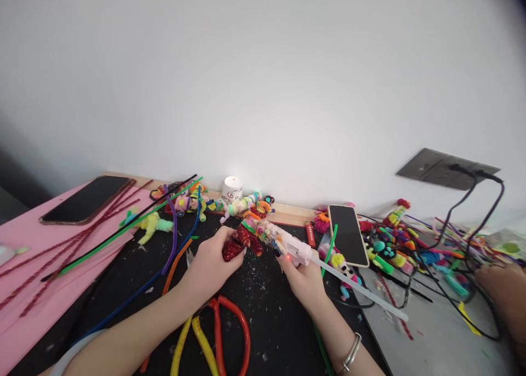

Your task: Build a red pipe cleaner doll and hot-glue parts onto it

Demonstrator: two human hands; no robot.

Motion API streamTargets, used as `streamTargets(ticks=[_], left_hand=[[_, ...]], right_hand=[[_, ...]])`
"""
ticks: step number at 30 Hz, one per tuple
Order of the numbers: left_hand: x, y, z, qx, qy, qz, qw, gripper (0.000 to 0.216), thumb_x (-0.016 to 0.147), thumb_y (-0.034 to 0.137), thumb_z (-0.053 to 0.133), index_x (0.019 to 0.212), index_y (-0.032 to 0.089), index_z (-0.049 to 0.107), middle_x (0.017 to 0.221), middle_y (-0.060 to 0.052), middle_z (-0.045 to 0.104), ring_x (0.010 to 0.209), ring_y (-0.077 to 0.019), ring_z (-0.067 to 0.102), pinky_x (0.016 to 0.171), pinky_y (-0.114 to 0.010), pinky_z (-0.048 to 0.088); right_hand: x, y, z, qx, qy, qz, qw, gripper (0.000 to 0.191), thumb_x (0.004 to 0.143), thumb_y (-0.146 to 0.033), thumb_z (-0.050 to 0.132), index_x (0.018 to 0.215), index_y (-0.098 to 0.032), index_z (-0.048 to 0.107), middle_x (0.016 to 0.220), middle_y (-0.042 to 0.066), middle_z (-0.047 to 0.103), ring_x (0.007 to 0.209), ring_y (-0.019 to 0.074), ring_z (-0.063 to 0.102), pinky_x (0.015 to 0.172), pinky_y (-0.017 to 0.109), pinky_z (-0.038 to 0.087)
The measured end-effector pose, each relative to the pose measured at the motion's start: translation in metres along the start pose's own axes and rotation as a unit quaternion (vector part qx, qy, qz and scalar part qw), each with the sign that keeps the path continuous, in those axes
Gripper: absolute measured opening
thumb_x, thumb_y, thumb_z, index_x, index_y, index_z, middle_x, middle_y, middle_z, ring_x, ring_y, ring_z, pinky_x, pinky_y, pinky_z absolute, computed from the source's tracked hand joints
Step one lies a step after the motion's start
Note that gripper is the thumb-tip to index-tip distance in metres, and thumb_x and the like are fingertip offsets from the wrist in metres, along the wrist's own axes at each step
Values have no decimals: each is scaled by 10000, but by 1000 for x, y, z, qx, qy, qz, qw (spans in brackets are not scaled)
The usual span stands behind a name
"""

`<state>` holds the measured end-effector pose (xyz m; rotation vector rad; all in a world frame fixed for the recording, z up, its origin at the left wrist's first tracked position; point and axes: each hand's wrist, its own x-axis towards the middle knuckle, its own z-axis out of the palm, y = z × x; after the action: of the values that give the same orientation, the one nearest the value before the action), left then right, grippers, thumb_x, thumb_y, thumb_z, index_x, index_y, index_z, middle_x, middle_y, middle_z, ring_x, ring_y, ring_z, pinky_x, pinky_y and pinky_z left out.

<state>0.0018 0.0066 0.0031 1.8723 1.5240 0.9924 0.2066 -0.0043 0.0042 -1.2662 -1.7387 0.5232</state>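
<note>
My left hand pinches a small red sparkly pipe-cleaner piece above the black mat. My right hand grips a pink hot glue gun covered in colourful stickers, with a small red light on its body. Its nozzle points left at the red piece and seems to touch it. A clear glue stick juts from the back of the gun to the lower right. A silver bangle sits on my right wrist.
Long pipe cleaners lie across a pink sheet with a phone. Finished pipe-cleaner figures and a lit candle line the wall. A second phone, tangled pieces, cables and another person's hand are at right.
</note>
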Motion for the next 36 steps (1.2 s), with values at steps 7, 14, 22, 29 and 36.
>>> streamTargets(ticks=[7, 14, 22, 29, 36], left_hand=[[1, -1, 1, 3, 3, 3, 1000, 145, 777, 295, 574, 899, 230, 531, 814, -8, 700, 731, -221, 667, 659, -295, 481], [1, -2, 1, 0, -5, -3, 1000, 142, 782, 292, 568, 899, 226, 522, 828, -15, 693, 760, -222, 663, 672, -300, 473], [2, -4, 2, -8, -4, -4, 1000, 147, 784, 306, 561, 903, 229, 520, 832, -14, 687, 778, -226, 661, 684, -306, 471], [1, -4, 1, -14, -6, -7, 1000, 151, 784, 313, 560, 906, 231, 523, 842, -16, 690, 793, -231, 662, 691, -307, 469], [4, -4, 0, -19, -5, -19, 1000, 166, 776, 317, 568, 908, 225, 525, 861, -27, 692, 807, -236, 663, 699, -313, 476]], right_hand=[[0, -2, -1, -30, 11, 0, 999, 186, 818, -303, 536, 777, -169, 658, 614, 9, 601, 535, 148, 525, 521, 243, 447], [1, -2, -1, -54, 11, -11, 998, 214, 822, -302, 525, 768, -161, 676, 595, 5, 596, 513, 139, 513, 512, 239, 445], [2, -3, -2, -58, 16, -15, 998, 274, 830, -335, 505, 694, -154, 660, 569, 9, 578, 511, 142, 495, 502, 241, 438], [2, -4, -2, -55, 17, -10, 998, 281, 828, -325, 505, 724, -137, 686, 568, 14, 582, 510, 143, 501, 510, 245, 441], [2, -1, -2, -60, 23, -8, 998, 287, 834, -339, 509, 754, -141, 700, 605, 29, 622, 540, 160, 540, 540, 256, 469]])
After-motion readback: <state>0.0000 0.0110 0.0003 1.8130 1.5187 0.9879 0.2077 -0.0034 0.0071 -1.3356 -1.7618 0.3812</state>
